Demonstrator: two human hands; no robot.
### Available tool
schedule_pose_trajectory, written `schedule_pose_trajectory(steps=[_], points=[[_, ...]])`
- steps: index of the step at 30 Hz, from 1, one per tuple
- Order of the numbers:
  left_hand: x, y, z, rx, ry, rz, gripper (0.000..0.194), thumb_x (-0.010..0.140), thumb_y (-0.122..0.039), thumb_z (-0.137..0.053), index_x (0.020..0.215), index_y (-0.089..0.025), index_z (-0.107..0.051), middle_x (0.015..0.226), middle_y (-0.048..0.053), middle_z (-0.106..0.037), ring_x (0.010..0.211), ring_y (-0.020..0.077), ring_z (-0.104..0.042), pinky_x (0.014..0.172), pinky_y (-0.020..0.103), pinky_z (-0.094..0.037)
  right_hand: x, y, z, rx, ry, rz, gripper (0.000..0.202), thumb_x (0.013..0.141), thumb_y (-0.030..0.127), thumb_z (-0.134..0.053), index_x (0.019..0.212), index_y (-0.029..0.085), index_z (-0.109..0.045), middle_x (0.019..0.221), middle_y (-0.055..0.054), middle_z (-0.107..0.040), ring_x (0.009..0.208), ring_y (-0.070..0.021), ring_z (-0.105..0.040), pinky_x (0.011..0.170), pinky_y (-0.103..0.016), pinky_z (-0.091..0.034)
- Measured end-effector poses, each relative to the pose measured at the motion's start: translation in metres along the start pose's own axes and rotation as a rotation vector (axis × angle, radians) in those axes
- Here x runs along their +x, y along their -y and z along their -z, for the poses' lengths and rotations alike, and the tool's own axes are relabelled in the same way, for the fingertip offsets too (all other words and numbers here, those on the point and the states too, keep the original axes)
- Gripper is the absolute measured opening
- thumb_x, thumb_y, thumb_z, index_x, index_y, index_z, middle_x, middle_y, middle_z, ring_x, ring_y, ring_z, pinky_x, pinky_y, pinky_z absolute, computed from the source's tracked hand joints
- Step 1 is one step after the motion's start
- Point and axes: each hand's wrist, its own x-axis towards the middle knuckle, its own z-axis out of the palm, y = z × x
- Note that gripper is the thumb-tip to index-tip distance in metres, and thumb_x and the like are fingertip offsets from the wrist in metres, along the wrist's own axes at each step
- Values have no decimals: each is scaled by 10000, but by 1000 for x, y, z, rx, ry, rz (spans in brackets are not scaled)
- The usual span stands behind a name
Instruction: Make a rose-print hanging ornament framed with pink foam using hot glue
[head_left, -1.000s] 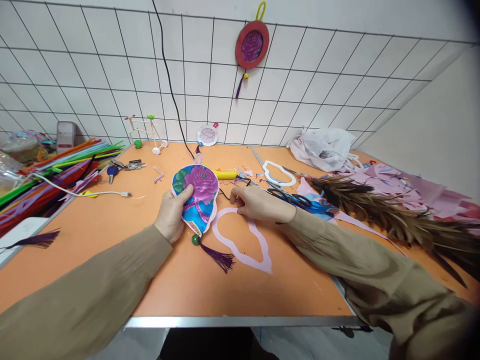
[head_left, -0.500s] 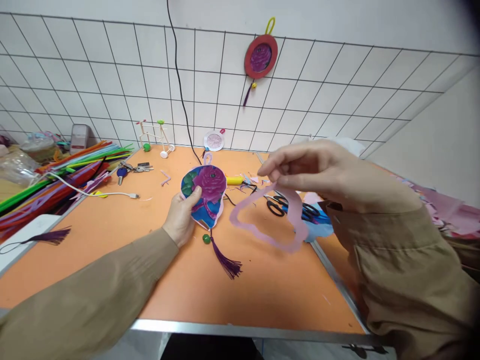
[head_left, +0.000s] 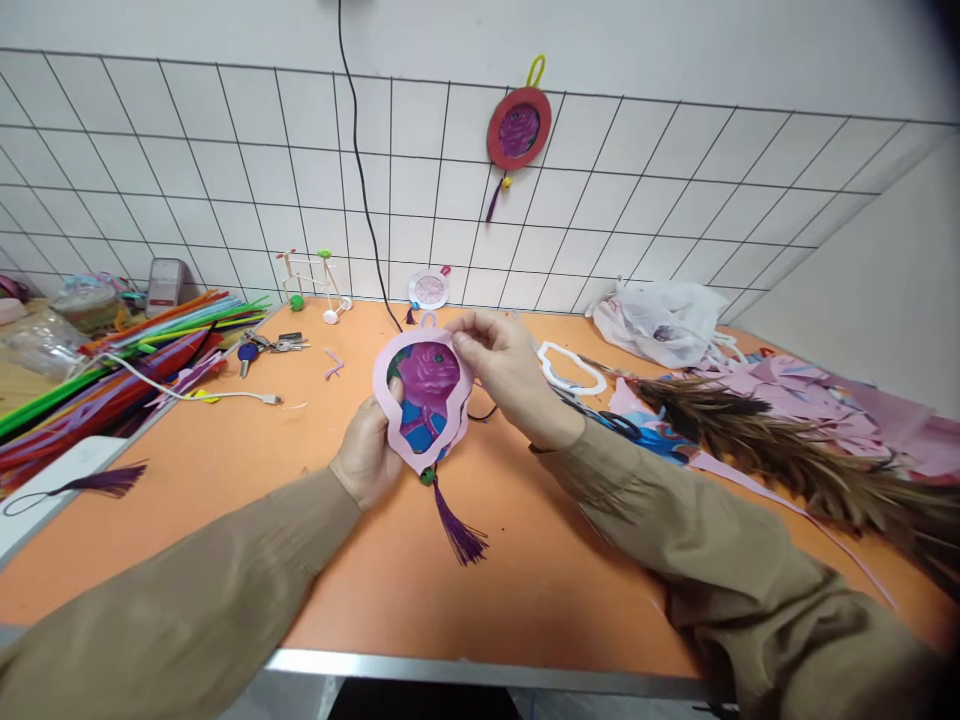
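Observation:
My left hand (head_left: 369,450) grips the left side of a flower-printed ornament (head_left: 425,385), its thumb on the front. The ornament has a purple rose on blue, a small loop at its top, and a green bead (head_left: 427,476) with a purple tassel (head_left: 459,530) hanging below. A pink paper frame (head_left: 391,425) lies over the ornament's face, so the rose shows through its opening. My right hand (head_left: 499,365) pinches the frame's upper right edge between thumb and fingers. Whether the frame touches the ornament all round I cannot tell.
Pipe cleaners (head_left: 150,370), keys (head_left: 274,345) and a white cable (head_left: 202,393) lie at left. A white paper outline (head_left: 570,370), brown feathers (head_left: 787,450), pink scraps (head_left: 825,400) and a plastic bag (head_left: 660,320) are at right. A red round ornament (head_left: 495,140) hangs on the tiled wall.
My right hand has moved left, bringing the pink frame from beside the ornament onto its front. My left hand still holds the ornament in nearly the same place.

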Motion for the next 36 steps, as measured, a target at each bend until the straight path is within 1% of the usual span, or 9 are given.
schedule_pose_trajectory(steps=[4, 6, 9, 14, 20, 24, 29, 31, 36], points=[[1, 1, 1, 10, -5, -32, 337, 771, -432, -768, 969, -161, -741, 977, 111, -781, 1021, 318, -713, 892, 430, -572, -2, -11, -6, -149, -61, 33, 110, 793, 268, -488, 763, 192, -561, 820, -45, -631, 786, -181, -579, 686, -323, -481], [2, 2, 2, 28, -15, -66, 333, 743, -399, -797, 975, -165, -748, 981, 95, -784, 1013, 302, -714, 893, 403, -571, -2, -10, -6, -117, -47, 9, 115, 783, 278, -500, 757, 188, -567, 823, -47, -638, 778, -179, -587, 672, -315, -483], [1, 1, 3, 24, -5, -58, 337, 759, -416, -784, 983, -166, -751, 1004, 94, -784, 996, 292, -718, 870, 388, -580, -2, -6, -4, 10, -3, -50, 112, 743, 293, -563, 729, 182, -573, 732, -25, -624, 680, -152, -581, 614, -291, -477], [-3, -7, 0, -13, -9, 86, 356, 806, -469, -704, 977, -159, -742, 994, 126, -782, 1043, 341, -709, 885, 464, -586, -1, 0, -1, 62, -20, -76, 172, 686, 331, -680, 690, 171, -617, 633, -3, -611, 588, -128, -564, 538, -268, -464], [0, -20, -3, -56, 31, -11, 456, 831, -588, -645, 1028, -184, -724, 1076, 128, -768, 1217, 365, -629, 981, 490, -544, -1, 5, 3, 40, 24, -48, 176, 697, 321, -701, 656, 177, -609, 584, 6, -604, 516, -109, -541, 472, -251, -441], [2, -24, -2, -23, 56, 20, 529, 848, -628, -607, 1058, -158, -730, 1068, 145, -768, 1162, 371, -659, 961, 495, -551, -3, 11, 6, 41, 81, -53, 152, 705, 287, -697, 649, 179, -605, 558, 13, -593, 483, -108, -541, 458, -257, -449], [1, -24, -1, 41, -23, -56, 411, 886, -533, -604, 998, -165, -750, 980, 108, -787, 1021, 323, -716, 872, 437, -588, -1, 17, 14, 59, 139, -72, 166, 703, 300, -720, 652, 179, -619, 558, 8, -610, 491, -123, -566, 451, -260, -453], [2, -25, 0, 48, -24, -82, 395, 881, -536, -612, 994, -184, -752, 968, 98, -790, 1024, 321, -716, 860, 429, -591, 1, 18, 18, 74, 134, -82, 159, 694, 298, -733, 655, 178, -637, 573, 7, -627, 505, -120, -569, 468, -260, -458], [16, -36, 0, 89, 20, -88, 520, 843, -642, -606, 991, -164, -749, 1000, 135, -782, 1085, 367, -694, 889, 452, -580, 7, 21, 30, 149, 105, -58, 133, 676, 277, -759, 668, 170, -681, 612, 1, -654, 546, -117, -579, 545, -274, -488]])
